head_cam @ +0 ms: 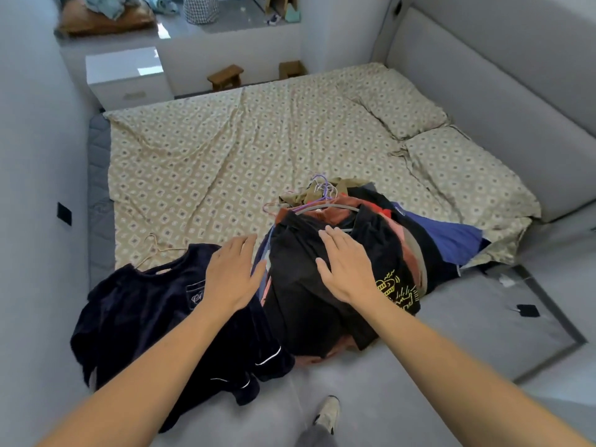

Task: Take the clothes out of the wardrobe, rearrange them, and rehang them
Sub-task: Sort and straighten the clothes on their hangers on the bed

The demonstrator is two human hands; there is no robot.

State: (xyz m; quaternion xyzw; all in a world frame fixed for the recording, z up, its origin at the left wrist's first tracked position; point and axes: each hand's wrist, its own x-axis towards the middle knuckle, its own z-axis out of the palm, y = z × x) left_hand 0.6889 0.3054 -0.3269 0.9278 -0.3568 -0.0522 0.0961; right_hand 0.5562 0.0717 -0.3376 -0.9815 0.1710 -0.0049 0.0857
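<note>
A pile of dark clothes on hangers (pixel 371 246) lies at the near edge of the bed (pixel 225 150). A black shirt (pixel 296 285) tops the pile, with purple and grey hanger hooks (pixel 324 191) sticking out behind. My right hand (pixel 346 264) lies flat on the black shirt, fingers straight. To the left a dark navy top (pixel 138 314) is spread out on a beige hanger (pixel 154 248). My left hand (pixel 233 274) hovers with straight fingers between the navy top and the pile, over the navy top's right edge.
Two patterned pillows (pixel 451 169) lie at the right by the grey padded headboard (pixel 503 101). A white nightstand (pixel 125 77) and wooden stools (pixel 225 77) stand beyond the bed. My shoe (pixel 329 412) is on the grey floor below.
</note>
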